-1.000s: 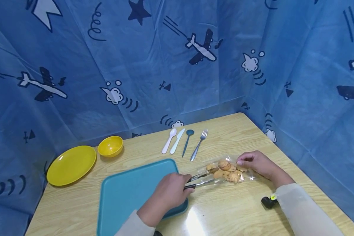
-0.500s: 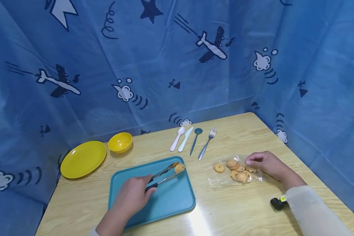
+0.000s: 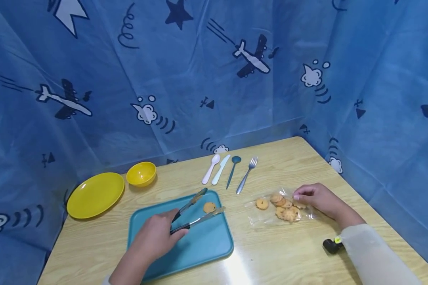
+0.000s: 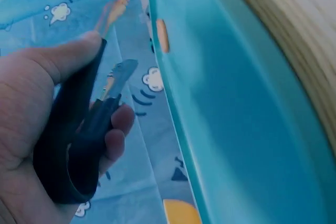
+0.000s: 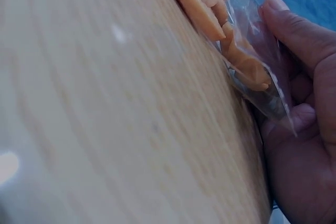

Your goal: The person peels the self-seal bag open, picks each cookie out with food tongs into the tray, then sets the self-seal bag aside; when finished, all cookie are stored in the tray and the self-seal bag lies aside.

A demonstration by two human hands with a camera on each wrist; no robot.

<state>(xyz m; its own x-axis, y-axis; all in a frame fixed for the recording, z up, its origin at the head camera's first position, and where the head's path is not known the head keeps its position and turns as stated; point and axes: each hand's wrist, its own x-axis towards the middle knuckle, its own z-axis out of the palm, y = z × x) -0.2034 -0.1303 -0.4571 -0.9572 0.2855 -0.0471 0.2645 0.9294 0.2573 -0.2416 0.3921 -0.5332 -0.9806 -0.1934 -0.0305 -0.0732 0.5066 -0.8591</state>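
My left hand [image 3: 156,234] grips a pair of tongs [image 3: 199,220] with black handles over the teal tray [image 3: 199,247]. The tongs' arms are spread apart. One round cookie [image 3: 209,207] lies on the tray near its far right corner, between the spread tips as the head view shows it; the left wrist view also shows this cookie [image 4: 163,35] apart from the tongs. At the right, my right hand [image 3: 319,200] pinches the edge of a clear plastic bag [image 3: 264,219]. Several cookies [image 3: 287,209] are in the bag, as the right wrist view shows close up.
Beyond the tray lie a pink spoon [image 3: 210,169], a pale knife [image 3: 220,170], a dark teal spoon [image 3: 232,172] and a metal fork [image 3: 247,176]. A yellow plate [image 3: 95,195] and yellow bowl [image 3: 141,174] stand at the back left. A blue curtain [image 3: 185,79] hangs behind the table.
The left hand has carried a cookie in the tongs from the bag leftward to the tray. The tongs have spread and released it there. The right hand keeps its hold on the bag.
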